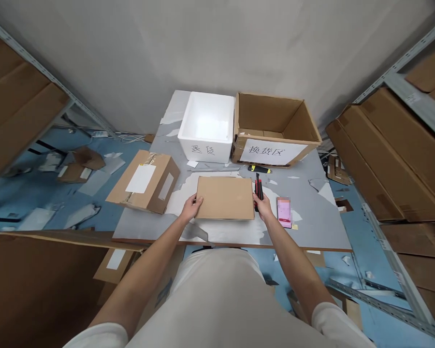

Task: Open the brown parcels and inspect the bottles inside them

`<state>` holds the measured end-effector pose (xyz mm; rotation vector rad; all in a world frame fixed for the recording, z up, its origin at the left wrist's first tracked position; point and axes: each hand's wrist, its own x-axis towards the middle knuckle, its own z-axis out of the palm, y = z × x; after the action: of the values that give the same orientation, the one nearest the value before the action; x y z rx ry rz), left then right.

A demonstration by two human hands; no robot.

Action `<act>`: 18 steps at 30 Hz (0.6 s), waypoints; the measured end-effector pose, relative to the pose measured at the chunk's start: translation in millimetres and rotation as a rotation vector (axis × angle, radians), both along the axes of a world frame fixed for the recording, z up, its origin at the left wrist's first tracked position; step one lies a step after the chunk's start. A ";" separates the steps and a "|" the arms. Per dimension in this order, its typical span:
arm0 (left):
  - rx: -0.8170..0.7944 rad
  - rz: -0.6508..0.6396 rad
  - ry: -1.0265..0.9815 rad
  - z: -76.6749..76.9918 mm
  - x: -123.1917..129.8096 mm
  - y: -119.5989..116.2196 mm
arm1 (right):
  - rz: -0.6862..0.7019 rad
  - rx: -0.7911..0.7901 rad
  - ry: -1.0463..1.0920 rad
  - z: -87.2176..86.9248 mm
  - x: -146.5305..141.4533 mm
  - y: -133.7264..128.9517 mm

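A flat brown cardboard box (225,198) is in front of me over the table, its plain top facing up. My left hand (192,207) is closed on its left edge, thumb on top and the other fingers mostly hidden. At the right edge, my right hand (263,205) is closed around a red and black utility knife (258,189), which points away from me. That hand's fingers also touch the box's side. A phone (284,211) with a pink screen lies right of my right hand. Beyond the box lies a yellow and black utility knife (260,169).
A white foam box (205,151) and an open cardboard carton (277,123), both with handwritten Chinese labels, stand at the table's (311,212) back. A taped carton (145,181) sits at the left. Shelves with cartons (369,159) flank both sides. Scraps litter the blue floor.
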<state>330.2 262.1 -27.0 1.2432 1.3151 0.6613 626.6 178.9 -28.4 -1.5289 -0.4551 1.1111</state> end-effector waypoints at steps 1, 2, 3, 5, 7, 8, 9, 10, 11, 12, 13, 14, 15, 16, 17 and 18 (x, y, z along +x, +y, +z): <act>-0.015 -0.005 -0.008 -0.2 0.7 2.8 | -0.004 -0.002 0.004 -1.4 -0.7 -2.0; -0.031 -0.013 -0.011 -0.8 1.2 5.5 | -0.006 -0.003 0.007 -2.7 -1.5 -5.4; -0.043 -0.021 -0.011 -1.7 1.5 8.0 | -0.006 -0.005 0.010 -4.0 -2.2 -10.1; -0.049 -0.040 -0.015 -4.9 0.4 11.2 | 0.000 -0.011 0.012 -6.6 -3.5 -22.8; -0.053 -0.053 -0.033 -9.6 -4.0 10.1 | 0.008 -0.017 0.011 -9.2 -4.7 -39.1; -0.060 -0.045 -0.049 -12.5 -7.6 7.5 | 0.014 -0.014 0.016 -10.5 -5.4 -47.8; -0.075 -0.025 -0.064 -15.7 -12.1 3.5 | 0.018 -0.007 0.026 -11.8 -6.3 -56.4; -0.095 0.000 -0.075 -19.3 -17.0 -1.6 | 0.020 0.003 0.041 -13.1 -7.4 -64.4; -0.113 0.024 -0.079 -23.4 -22.0 -7.7 | 0.020 0.013 0.059 -14.6 -8.8 -71.5; -0.124 0.032 -0.079 -27.8 -26.7 -14.1 | 0.018 0.019 0.076 -16.1 -10.5 -77.1; -0.125 0.020 -0.079 -32.5 -30.6 -20.5 | 0.012 0.020 0.089 -17.7 -12.6 -81.1; -0.116 -0.007 -0.080 -37.2 -33.4 -26.5 | 0.006 0.013 0.094 -19.3 -15.0 -83.5; -0.104 -0.040 -0.083 -41.7 -34.8 -31.6 | 0.003 0.000 0.093 -20.9 -17.7 -84.3; -0.094 -0.065 -0.086 -45.7 -34.8 -35.8 | 0.002 -0.016 0.083 -22.3 -20.5 -83.9; -0.090 -0.077 -0.088 -48.8 -33.7 -39.0 | -0.003 -0.031 0.067 -23.3 -23.0 -82.6; -0.090 -0.076 -0.085 -50.7 -31.9 -41.3 | -0.010 -0.044 0.049 -23.9 -25.2 -80.8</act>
<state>298.3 220.8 -77.8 1.1739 1.2088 0.5877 601.5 98.1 -52.3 -1.5373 -0.3916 1.1554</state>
